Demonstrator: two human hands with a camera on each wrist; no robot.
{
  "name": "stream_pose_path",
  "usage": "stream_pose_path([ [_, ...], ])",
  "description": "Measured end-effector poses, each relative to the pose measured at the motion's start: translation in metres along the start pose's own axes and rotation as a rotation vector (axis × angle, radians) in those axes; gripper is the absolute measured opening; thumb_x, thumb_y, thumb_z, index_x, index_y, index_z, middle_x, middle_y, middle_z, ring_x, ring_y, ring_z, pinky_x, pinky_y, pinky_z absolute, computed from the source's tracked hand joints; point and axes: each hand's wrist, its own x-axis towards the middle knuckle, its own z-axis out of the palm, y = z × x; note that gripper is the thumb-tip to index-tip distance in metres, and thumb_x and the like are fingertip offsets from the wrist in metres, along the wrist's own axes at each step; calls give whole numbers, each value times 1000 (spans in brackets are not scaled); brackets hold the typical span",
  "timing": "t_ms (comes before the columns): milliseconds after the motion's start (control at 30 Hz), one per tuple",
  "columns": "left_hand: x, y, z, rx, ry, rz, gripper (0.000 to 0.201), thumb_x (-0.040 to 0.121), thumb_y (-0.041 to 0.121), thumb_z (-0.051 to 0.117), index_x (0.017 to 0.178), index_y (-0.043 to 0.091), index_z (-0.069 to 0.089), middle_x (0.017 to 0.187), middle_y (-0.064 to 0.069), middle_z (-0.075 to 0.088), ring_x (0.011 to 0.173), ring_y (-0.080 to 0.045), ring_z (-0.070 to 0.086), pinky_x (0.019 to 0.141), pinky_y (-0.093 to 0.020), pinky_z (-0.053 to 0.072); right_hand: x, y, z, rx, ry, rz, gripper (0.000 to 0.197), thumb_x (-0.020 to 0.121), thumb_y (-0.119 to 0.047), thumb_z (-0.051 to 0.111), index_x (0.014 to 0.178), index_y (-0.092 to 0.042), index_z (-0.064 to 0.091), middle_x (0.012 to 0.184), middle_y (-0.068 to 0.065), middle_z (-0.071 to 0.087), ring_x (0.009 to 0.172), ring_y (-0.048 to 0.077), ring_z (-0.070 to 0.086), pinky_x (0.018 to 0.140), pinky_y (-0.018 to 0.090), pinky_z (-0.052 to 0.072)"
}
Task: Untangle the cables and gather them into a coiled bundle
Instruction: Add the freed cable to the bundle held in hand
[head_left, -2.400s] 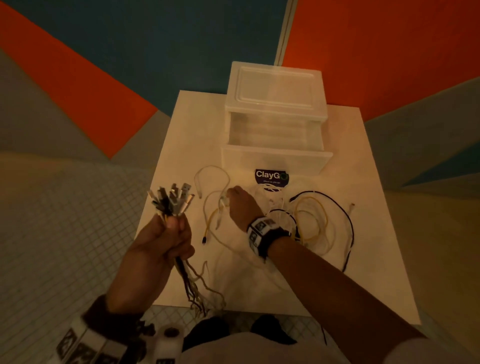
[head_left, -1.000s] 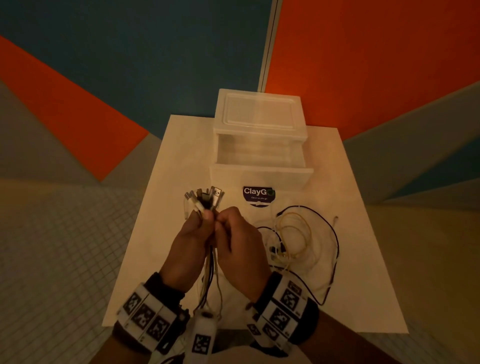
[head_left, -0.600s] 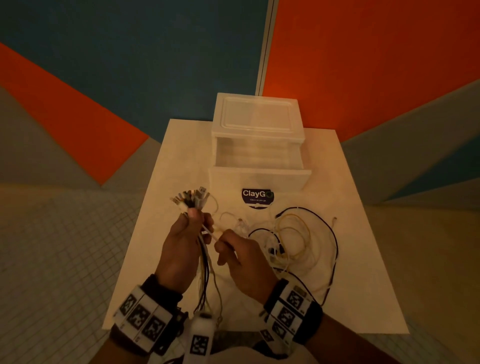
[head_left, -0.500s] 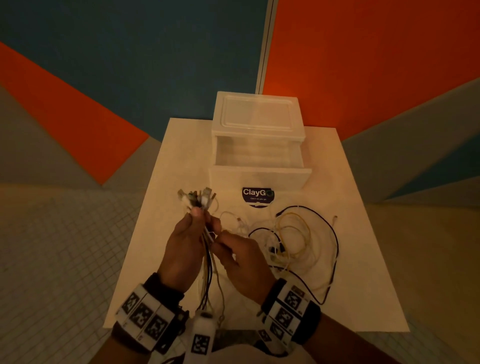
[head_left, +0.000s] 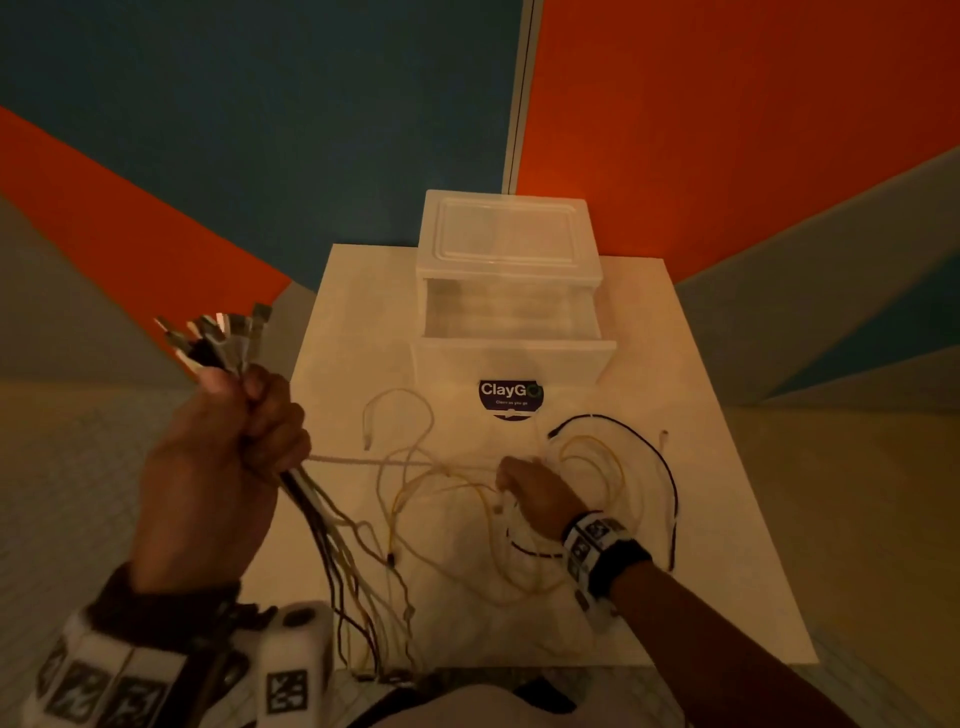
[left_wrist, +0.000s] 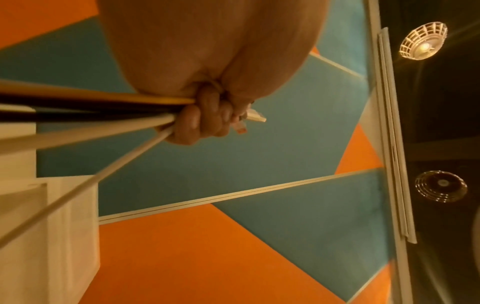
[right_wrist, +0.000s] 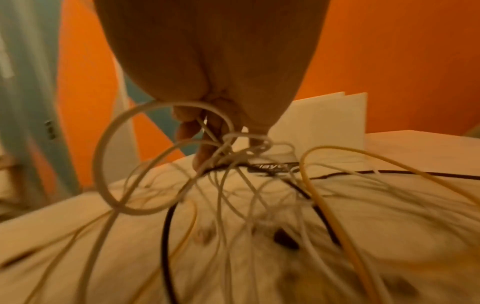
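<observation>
1. Left hand (head_left: 218, 462): raised off the table's left edge, fist closed tight round a bundle (head_left: 311, 514) of several cables. Plugs (head_left: 218, 338) fan out above the fist; the tails hang below it toward the table's near edge. The left wrist view confirms fingers (left_wrist: 205, 121) curled fully round the strands.
2. Table (head_left: 727, 571), white: carries the loose cables.
3. Tangle (head_left: 597, 467), centre-right on the table: white, yellow and black cables looped over one another, not yet sorted. One pale cable runs taut from the left fist across to the tangle.
4. Right hand (head_left: 535, 493): low on the table, at the tangle's left side. In the right wrist view its fingers (right_wrist: 207, 127) are curled among white strands and appear to pinch them.
5. Drawer box (head_left: 509, 291), clear plastic: back of the table, drawer pulled open, no cables visible inside.
6. Progress, as judged: roughly half. Several cables gathered by their plug ends; the tangle still to be freed, and nothing coiled yet.
</observation>
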Motion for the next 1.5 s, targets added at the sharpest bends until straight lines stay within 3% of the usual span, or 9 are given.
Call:
stream_pose_path([
  [100,-8,-14,6,222,13,-95,29,89,41,61,81,14,55,66,2,50,48,-6,33,43,-18,30,17,-20,-25,-61,213,-72,21,95,-12,42,81,-25,49,85,-11,63,88,13,59,115,47,22],
  [200,-11,-48,26,598,59,-142,37,102,33,43,81,4,51,87,-12,73,45,-11,37,45,-24,32,13,-65,-47,-109,398,-226,30,98,-32,33,84,-22,59,78,-6,68,81,14,62,117,47,21],
  [333,-7,-78,49,497,138,-142,37,102,32,35,86,19,65,114,-16,69,51,-16,32,54,-32,30,-9,-114,-49,-334,468,-350,25,97,-33,41,87,-23,62,71,-5,65,79,17,60,113,49,28],
  [433,3,-79,47,359,184,-101,33,104,31,32,90,13,57,99,-7,69,53,-15,29,55,-30,28,-18,-114,-31,-436,411,-367,28,95,-36,36,87,-25,61,75,-7,67,84,17,61,112,50,28],
  [533,10,-68,41,271,186,-77,31,103,34,34,82,14,47,70,2,41,53,-9,27,52,-24,27,-18,-93,-14,-311,348,-345,24,97,-28,30,101,-25,54,87,-8,67,88,15,59,114,43,20],
  [833,-6,-9,34,173,123,40,44,106,28,18,76,21,49,68,7,37,51,-4,28,50,-19,29,4,12,-1,-504,29,44,36,95,-10,39,128,-19,50,132,3,53,127,24,47,116,57,0],
  [1100,-16,-15,28,238,140,77,43,105,20,22,78,20,55,70,5,44,53,-6,34,50,-18,32,29,-9,-33,-426,168,82,23,99,-23,42,114,-28,59,121,-5,56,125,16,47,113,66,-6],
  [1300,-10,-75,40,598,222,-154,37,100,38,45,87,6,57,77,-6,68,58,-19,42,56,-34,33,-1,-86,-41,-408,474,-194,31,97,-35,34,88,-26,62,86,-10,64,97,16,57,114,61,17],
  [1500,-1,-94,44,441,317,-163,34,102,32,39,91,8,60,91,-17,68,57,-17,42,58,-34,34,-21,-108,-30,-509,499,-284,20,94,-26,44,81,-22,57,76,-8,61,88,20,57,110,62,25],
])
